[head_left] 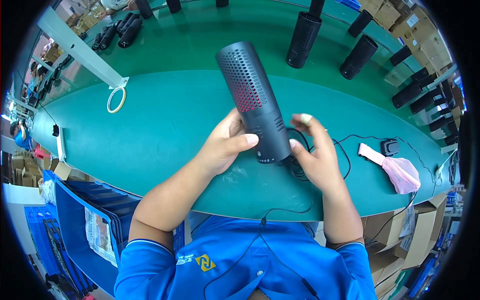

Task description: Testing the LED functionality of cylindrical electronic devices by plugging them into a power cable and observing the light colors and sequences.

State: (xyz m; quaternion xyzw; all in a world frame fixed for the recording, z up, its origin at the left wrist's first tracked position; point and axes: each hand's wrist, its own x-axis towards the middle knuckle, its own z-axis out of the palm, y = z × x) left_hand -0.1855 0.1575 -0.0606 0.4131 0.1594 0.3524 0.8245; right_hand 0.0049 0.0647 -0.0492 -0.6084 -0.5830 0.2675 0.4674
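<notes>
Blue crates [75,240]: by the table's near left edge, clear bags in one of them.
White post [82,50]: foot on the green table [165,115], at the back.
Tape roll [124,98]: flat, just beside the post's foot.
Left hand [227,142]: gripping the cylinder's lower part, thumb pressed to the near face, the other fingers wrapped behind and mostly hidden.
Cylinder [257,107]: black, held up over the table in front of the person, top tilted left; red shows through its perforated upper part.
Right hand [320,157]: by the cylinder's base, thumb and fingers spread apart, fingers bent and blurred, a pale band around one; whether the thumb touches the base, one cannot tell.
Black cable [298,175]: looped behind and beside the right hand.
Other cylinders [304,40]: black, further back, several standing.
Pink mesh pouch [402,175]: on the table's right, near a small black box [390,146].
Cartons [422,240]: open, below the right edge.
</notes>
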